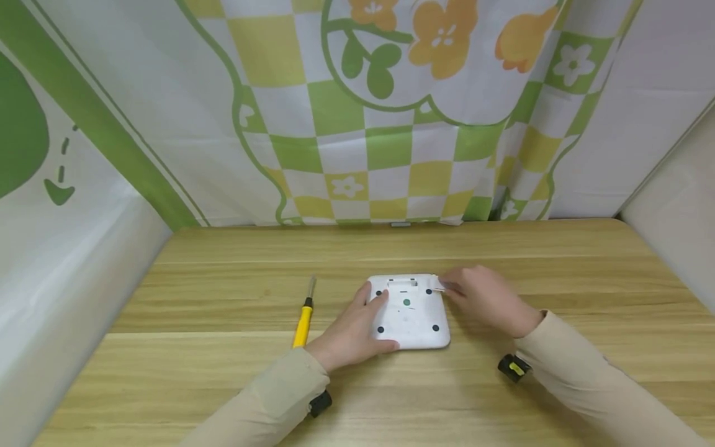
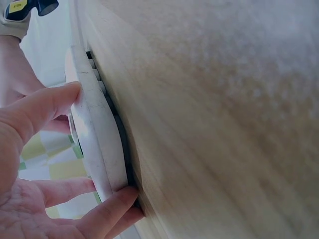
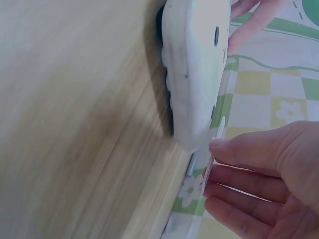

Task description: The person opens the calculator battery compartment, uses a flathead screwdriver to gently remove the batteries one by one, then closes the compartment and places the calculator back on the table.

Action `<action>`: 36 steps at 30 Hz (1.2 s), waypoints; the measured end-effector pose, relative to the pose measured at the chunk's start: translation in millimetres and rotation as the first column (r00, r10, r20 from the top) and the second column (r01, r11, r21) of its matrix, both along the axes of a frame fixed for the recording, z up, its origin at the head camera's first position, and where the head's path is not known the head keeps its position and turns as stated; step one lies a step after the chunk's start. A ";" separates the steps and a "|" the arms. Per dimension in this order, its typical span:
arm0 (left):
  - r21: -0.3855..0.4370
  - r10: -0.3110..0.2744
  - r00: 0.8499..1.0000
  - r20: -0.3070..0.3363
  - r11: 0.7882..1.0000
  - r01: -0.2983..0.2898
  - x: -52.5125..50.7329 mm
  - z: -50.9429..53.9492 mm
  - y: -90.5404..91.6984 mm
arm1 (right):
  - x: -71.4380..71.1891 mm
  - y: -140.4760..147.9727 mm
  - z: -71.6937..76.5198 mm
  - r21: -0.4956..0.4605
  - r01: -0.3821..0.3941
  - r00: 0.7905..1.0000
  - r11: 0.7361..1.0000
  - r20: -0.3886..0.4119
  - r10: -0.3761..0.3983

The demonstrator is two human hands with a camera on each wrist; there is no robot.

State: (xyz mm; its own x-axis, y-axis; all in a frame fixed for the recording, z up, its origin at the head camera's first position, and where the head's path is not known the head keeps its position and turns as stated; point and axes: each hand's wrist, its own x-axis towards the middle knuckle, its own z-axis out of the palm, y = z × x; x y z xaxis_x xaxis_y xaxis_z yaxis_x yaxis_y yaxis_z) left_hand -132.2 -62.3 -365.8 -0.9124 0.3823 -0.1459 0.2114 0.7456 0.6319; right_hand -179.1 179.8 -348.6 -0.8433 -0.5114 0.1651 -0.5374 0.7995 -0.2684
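A white calculator (image 1: 416, 320) lies face down on the wooden table, with dark round feet at its corners and an uncovered battery compartment (image 1: 402, 284) near its far edge. My left hand (image 1: 352, 329) grips its left side, thumb and fingers spread along the edges. In the left wrist view, a row of keys shows under the raised edge of the casing. Beside the far right corner, my right hand (image 1: 486, 301) pinches a thin white battery cover (image 3: 221, 128) between thumb and fingers. The cover is held just off the calculator's corner.
A screwdriver (image 1: 303, 323) with a yellow handle lies left of the calculator, its tip pointing away, close to the left wrist. The table (image 1: 223, 285) ends at a checked, flowered curtain (image 1: 388, 149) at the back.
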 end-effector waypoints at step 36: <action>-0.001 -0.027 1.000 0.016 1.000 0.027 0.3 1.3 -2.3 | -8.1 -55.1 -6.3 0.022 -0.110 0.994 0.994 0.025 0.109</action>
